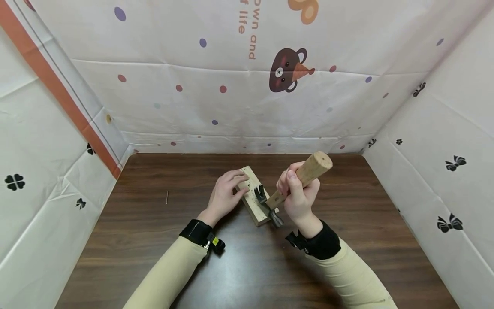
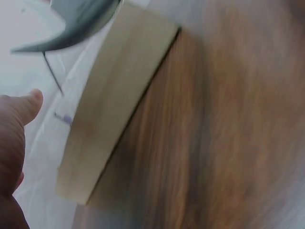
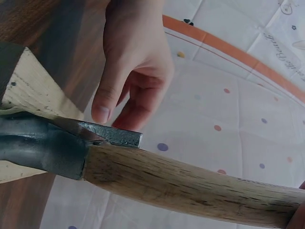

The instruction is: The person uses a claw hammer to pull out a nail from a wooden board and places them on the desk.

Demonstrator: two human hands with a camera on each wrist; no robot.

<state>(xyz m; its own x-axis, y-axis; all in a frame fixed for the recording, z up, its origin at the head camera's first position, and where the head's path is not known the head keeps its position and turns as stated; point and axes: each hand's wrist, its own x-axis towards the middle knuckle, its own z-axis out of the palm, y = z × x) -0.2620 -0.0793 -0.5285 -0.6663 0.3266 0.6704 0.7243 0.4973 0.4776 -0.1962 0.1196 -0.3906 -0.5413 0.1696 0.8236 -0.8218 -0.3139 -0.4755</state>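
My right hand grips the wooden handle of a claw hammer. Its dark metal head lies over a pale wooden block on the table, claw toward my left hand. In the left wrist view a thin bent-looking nail hangs at the claw tip, and a short nail sticks out from the block's upper face. My left hand is at the block's left side, fingers loosely bent, fingertips over its edge. The right wrist view shows its thumb close to the hammer claw.
A loose nail lies on the dark brown table, left of my left hand. White printed sheets surround the table at the back and on both sides.
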